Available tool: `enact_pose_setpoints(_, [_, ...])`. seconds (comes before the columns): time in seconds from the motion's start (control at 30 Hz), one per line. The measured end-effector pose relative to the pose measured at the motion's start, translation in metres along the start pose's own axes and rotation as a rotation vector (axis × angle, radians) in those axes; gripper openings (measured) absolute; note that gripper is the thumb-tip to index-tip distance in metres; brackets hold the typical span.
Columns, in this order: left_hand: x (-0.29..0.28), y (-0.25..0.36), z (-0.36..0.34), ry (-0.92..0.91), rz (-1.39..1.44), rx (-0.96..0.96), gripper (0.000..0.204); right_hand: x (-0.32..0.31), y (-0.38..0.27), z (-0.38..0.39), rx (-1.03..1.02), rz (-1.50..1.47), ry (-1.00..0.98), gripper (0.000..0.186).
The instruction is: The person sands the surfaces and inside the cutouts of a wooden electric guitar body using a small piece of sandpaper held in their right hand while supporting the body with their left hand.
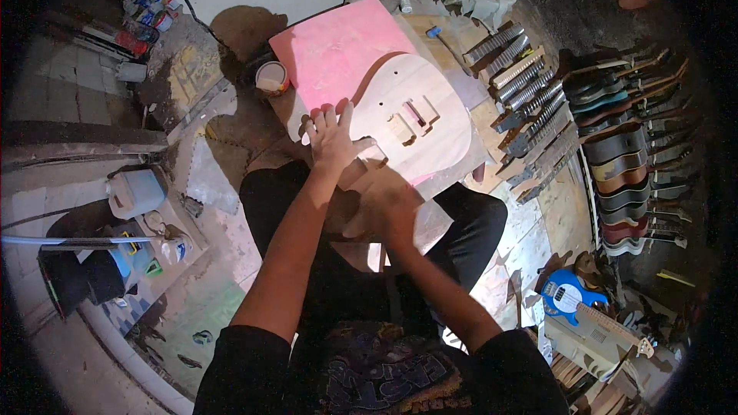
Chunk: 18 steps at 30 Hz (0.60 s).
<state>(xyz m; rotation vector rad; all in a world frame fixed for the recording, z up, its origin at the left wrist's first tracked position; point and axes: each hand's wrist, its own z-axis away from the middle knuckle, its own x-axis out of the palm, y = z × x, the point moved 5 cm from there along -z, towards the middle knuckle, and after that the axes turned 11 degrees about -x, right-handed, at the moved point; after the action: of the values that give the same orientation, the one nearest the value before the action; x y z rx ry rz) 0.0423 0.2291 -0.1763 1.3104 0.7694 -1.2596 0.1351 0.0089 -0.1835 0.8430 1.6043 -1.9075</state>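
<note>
A pale, unpainted wooden electric guitar body (442, 127) with routed pockets lies in front of me, partly on a pink board (338, 42). My left hand (332, 138) rests on its left edge with the fingers spread. At the near edge of the wood is my right hand (388, 204), in shadow and smeared by motion. Its fingers cannot be made out, nor can anything they might hold. Between the two hands shows a small brownish patch (367, 169), too unclear to name.
An open can (271, 77) stands left of the pink board. Several guitar necks (530, 92) lie in a row at the right, with a rack of guitar bodies (623, 177) beyond. A blue guitar (569, 300) sits at lower right. A pale plastic container (138, 194) is at the left.
</note>
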Motion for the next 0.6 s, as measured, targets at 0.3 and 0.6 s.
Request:
enact_pose_setpoints(0.3, [0.001, -0.002, 0.001, -0.029, 0.031, -0.002, 0.107, -0.026, 0.006, -0.021, -0.112, 0.104, -0.011, 0.031])
enact_pose_setpoints(0.6, [-0.004, -0.003, 0.003, -0.007, -0.009, 0.005, 0.106, 0.016, -0.050, 0.027, -0.339, -0.011, -0.051, 0.036])
